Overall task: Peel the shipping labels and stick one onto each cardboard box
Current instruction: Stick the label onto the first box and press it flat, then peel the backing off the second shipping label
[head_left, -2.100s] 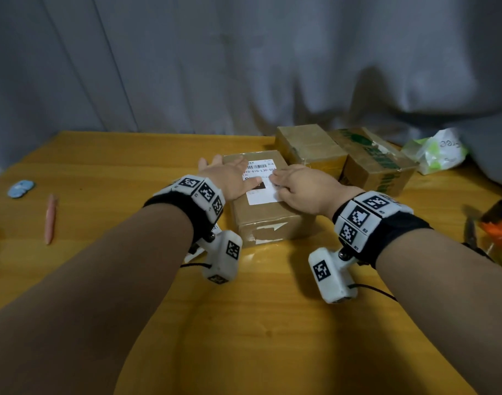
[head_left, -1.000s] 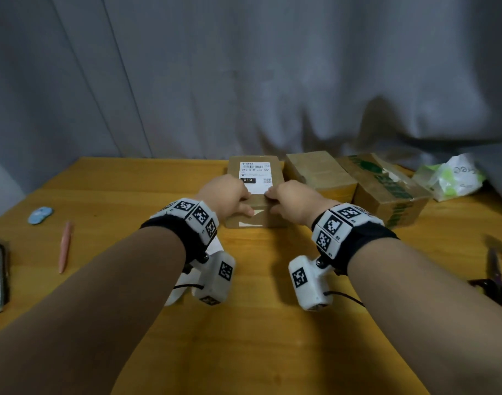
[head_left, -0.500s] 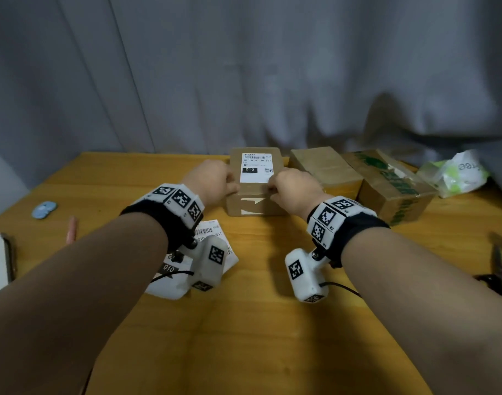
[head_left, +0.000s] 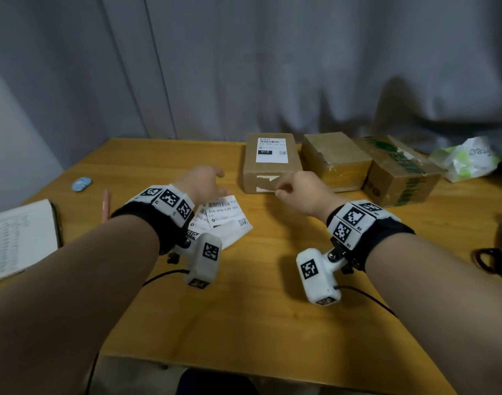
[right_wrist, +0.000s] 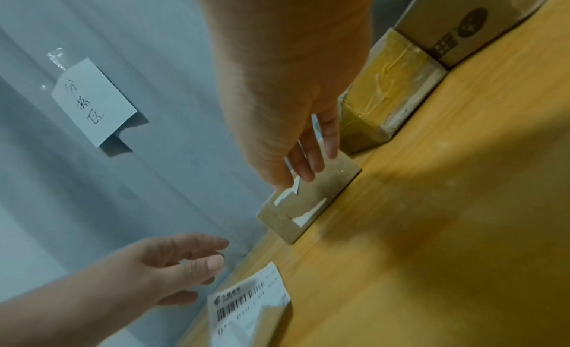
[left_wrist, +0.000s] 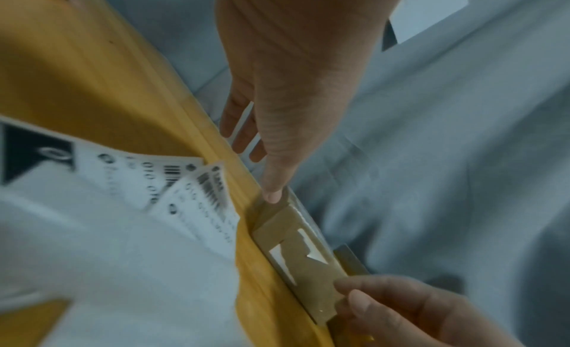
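Reaching hands: both forearms stretch forward over the table [head_left: 272,323], palms down, wrists banded with marker cuffs.
Left hand [head_left: 204,182]: hovers above the loose labels, fingers spread and relaxed, holding nothing.
Right hand [head_left: 301,192]: hangs just in front of the labelled box, fingers loosely bent; from the right wrist view the fingertips [right_wrist: 303,171] overlap its near face, and whether they touch it I cannot tell; nothing gripped.
Loose labels [head_left: 221,220]: a small overlapping pile lying flat under the left wrist; at least two printed sheets show, exact count unclear.
Boxes: three, in a row at the far edge of the table.
Labelled box [head_left: 271,163]: leftmost, one white label [head_left: 272,150] stuck flat on its top; torn white paper scraps on its near face.
Plain box [head_left: 335,161]: middle, wrapped in tape, top bare.
Printed box [head_left: 400,172]: rightmost, green lettering, touching the plain box.
Notebook [head_left: 18,238]: one, open, at the left edge.
Scissors [head_left: 497,252]: one pair, at the right edge.
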A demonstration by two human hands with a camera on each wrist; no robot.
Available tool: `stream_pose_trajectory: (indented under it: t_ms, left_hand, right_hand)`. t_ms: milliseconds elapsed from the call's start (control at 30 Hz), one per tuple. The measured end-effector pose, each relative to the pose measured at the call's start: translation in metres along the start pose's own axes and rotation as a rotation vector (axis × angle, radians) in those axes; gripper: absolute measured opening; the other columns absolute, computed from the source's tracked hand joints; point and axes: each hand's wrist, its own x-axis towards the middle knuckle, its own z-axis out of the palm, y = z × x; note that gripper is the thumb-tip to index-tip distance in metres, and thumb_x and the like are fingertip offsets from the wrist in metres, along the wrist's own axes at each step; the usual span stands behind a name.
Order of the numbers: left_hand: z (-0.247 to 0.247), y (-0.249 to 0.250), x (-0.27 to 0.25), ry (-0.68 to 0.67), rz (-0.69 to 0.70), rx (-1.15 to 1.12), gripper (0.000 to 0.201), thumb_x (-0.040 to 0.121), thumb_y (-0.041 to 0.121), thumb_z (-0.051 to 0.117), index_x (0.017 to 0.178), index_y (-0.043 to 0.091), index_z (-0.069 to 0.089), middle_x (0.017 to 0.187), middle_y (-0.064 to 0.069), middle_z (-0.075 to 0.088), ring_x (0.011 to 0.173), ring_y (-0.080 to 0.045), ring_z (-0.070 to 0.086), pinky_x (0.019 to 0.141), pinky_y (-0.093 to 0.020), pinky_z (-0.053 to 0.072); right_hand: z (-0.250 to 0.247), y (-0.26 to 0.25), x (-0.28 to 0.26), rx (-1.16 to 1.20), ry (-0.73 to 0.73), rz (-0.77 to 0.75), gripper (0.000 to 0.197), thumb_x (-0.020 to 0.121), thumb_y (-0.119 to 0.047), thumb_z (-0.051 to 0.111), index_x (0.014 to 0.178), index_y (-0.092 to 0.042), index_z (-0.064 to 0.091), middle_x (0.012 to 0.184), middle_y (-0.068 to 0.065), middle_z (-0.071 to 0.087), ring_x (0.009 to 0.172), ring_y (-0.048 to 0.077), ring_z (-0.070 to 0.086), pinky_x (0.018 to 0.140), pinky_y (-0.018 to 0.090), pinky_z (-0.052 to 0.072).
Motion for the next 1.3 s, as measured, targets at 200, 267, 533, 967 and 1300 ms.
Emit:
stream_pose_trajectory:
  t_ms: [200, 267, 533, 967, 1300]
  left_hand:
    - [0.026, -0.021, -0.003, 0.042, -0.123, -0.197, 0.032, 0.086, 0.027, 0.065, 0.107, 0.003, 0.061, 0.109, -0.014, 0.066, 0.095, -0.027, 0.061, 0.084, -0.037, 0.050]
    - [0.031, -0.020, 0.000, 0.102, -0.095, -0.338, 0.016, 0.087, 0.017, 0.063, 0.090, 0.001, 0.064, 0.090, -0.015, 0.068, 0.075, -0.024, 0.058, 0.068, -0.036, 0.052]
    - [0.015, -0.013, 0.030, 0.244, -0.038, -0.564, 0.022, 0.088, 0.014, 0.061, 0.068, 0.014, 0.053, 0.061, 0.000, 0.055, 0.062, -0.017, 0.056, 0.067, -0.032, 0.048]
    - [0.015, -0.008, 0.024, 0.265, 0.035, -0.384, 0.012, 0.091, 0.015, 0.056, 0.080, 0.009, 0.054, 0.059, -0.003, 0.057, 0.051, -0.018, 0.057, 0.057, -0.032, 0.049]
    - [-0.002, -0.012, -0.006, 0.682, 0.017, -0.512, 0.013, 0.092, 0.020, 0.051, 0.090, 0.007, 0.053, 0.073, -0.003, 0.056, 0.069, -0.020, 0.053, 0.065, -0.033, 0.044]
  right_hand:
    - [0.020, -0.001, -0.004, 0.031, -0.058, 0.017, 0.021, 0.092, -0.024, 0.054, 0.104, -0.015, 0.068, 0.103, 0.005, 0.069, 0.095, 0.020, 0.061, 0.085, 0.031, 0.049]
    - [0.021, -0.002, -0.001, 0.036, -0.057, 0.010, 0.021, 0.093, -0.024, 0.054, 0.105, -0.014, 0.068, 0.104, 0.005, 0.068, 0.095, 0.020, 0.060, 0.082, 0.027, 0.047]
    - [0.020, 0.002, 0.016, 0.122, -0.033, 0.034, 0.022, 0.092, -0.022, 0.056, 0.108, -0.012, 0.067, 0.109, 0.006, 0.068, 0.102, 0.022, 0.061, 0.092, 0.033, 0.049]
    - [0.036, 0.001, 0.009, 0.332, -0.031, 0.053, 0.042, 0.085, -0.045, 0.063, 0.114, -0.016, 0.058, 0.104, 0.001, 0.060, 0.095, 0.016, 0.057, 0.082, 0.028, 0.047]
    - [0.040, -0.014, -0.011, 0.193, -0.018, 0.010, 0.040, 0.089, -0.040, 0.058, 0.119, -0.014, 0.054, 0.123, 0.006, 0.052, 0.110, 0.020, 0.052, 0.096, 0.031, 0.043]
